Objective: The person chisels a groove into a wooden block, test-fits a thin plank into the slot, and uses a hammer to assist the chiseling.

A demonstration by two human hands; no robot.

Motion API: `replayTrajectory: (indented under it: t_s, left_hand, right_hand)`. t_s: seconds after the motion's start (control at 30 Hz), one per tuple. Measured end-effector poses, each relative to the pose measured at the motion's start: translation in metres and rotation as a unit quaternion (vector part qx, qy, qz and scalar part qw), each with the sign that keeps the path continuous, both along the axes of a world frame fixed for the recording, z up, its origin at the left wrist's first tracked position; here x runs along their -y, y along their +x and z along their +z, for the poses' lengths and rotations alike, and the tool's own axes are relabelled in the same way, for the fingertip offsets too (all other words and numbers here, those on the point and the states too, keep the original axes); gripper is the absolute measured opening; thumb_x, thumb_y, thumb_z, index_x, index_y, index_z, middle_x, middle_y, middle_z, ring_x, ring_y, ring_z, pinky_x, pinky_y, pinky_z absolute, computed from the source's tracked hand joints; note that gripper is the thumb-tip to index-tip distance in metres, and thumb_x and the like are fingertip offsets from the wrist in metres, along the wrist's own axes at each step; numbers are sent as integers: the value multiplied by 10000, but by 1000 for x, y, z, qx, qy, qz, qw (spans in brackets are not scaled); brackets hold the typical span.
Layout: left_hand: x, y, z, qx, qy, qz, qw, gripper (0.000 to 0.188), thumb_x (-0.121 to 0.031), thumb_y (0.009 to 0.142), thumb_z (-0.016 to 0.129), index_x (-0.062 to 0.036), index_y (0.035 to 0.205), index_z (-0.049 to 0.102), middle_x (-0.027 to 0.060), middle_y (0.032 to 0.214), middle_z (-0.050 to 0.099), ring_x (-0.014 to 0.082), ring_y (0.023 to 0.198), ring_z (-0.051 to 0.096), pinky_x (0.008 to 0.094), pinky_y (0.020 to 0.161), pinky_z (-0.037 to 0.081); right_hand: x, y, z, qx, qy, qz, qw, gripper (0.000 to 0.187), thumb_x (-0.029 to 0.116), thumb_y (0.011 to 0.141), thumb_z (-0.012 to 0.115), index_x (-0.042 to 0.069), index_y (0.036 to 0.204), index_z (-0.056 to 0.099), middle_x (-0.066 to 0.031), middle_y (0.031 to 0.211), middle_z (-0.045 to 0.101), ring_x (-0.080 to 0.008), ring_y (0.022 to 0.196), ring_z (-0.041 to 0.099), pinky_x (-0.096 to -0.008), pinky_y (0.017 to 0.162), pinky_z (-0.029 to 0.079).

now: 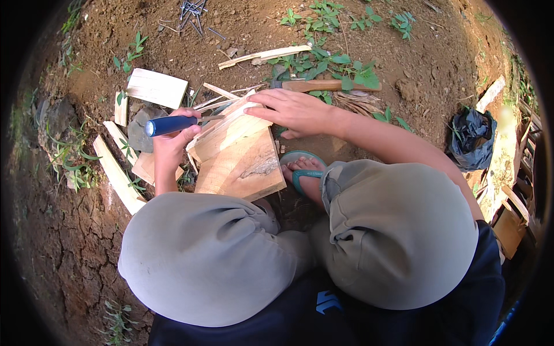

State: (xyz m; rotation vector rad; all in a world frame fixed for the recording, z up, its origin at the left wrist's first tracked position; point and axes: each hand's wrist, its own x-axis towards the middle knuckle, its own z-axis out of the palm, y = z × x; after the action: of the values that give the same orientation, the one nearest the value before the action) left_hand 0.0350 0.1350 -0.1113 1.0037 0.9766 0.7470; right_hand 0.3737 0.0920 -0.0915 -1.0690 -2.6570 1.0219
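Observation:
Between my knees, pale wooden boards (239, 164) stand together in a box-like piece, tilted. My left hand (169, 151) is closed around a blue-handled tool (172, 125). Its narrow shaft points right, to the upper edge of the piece; the tip's shape is too small to make out. At the far right corner of the boards, my right hand (297, 111) grips the edge, fingers over the top and thumb lower on the side. A hammer (329, 85) with a wooden handle lies on the soil just beyond that hand, partly under leaves.
Loose nails (193, 14) lie in a pile at the far side. Wood offcuts (157, 88) and a long strip (118, 176) are scattered on the left around a grey stone (144, 128). A black plastic bag (472, 138) sits at right, near more scrap wood (508, 230).

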Motion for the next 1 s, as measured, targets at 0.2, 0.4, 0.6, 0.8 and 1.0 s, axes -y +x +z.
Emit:
replayTrajectory:
  t_s: [0.2,0.4,0.6,0.8,1.0]
  left_hand:
    - [-5,1,5,-12,-3,7,1000,341,40,807,818,-36,1117,699,117,1096,716,213,1046,660,349,916,525]
    - [-5,11,7,1,7,2,1000,342,73,805,804,-26,1118,710,111,1087,721,209,1040,676,350,923,537]
    - [3,11,15,-59,3,15,998,342,36,807,824,-9,1125,707,125,1096,728,197,1023,672,338,918,534]
    - [5,16,17,-37,21,19,999,327,59,819,803,-12,1124,710,121,1093,728,202,1025,675,338,905,541]
    - [3,22,15,-34,34,5,999,307,52,801,823,-16,1084,722,109,1077,734,204,1041,685,348,929,538]
  right_hand:
    - [-8,-12,-51,-66,54,40,996,795,106,734,781,80,1465,470,-126,1457,512,-304,1374,482,-416,1149,406]
    - [-18,-13,-62,-109,103,56,987,593,58,759,716,56,1326,543,-102,1299,573,-287,1269,539,-400,1083,443]
    - [-15,-13,-68,-132,77,36,988,542,37,806,675,32,1333,550,-135,1312,568,-319,1300,517,-420,1091,437]
    - [-8,-12,-65,-130,4,2,992,610,-19,794,682,44,1379,521,-145,1388,515,-335,1362,475,-432,1118,430]
    - [3,-9,-61,-111,-6,-40,993,658,-35,780,700,42,1401,499,-154,1419,501,-335,1407,445,-428,1125,446]
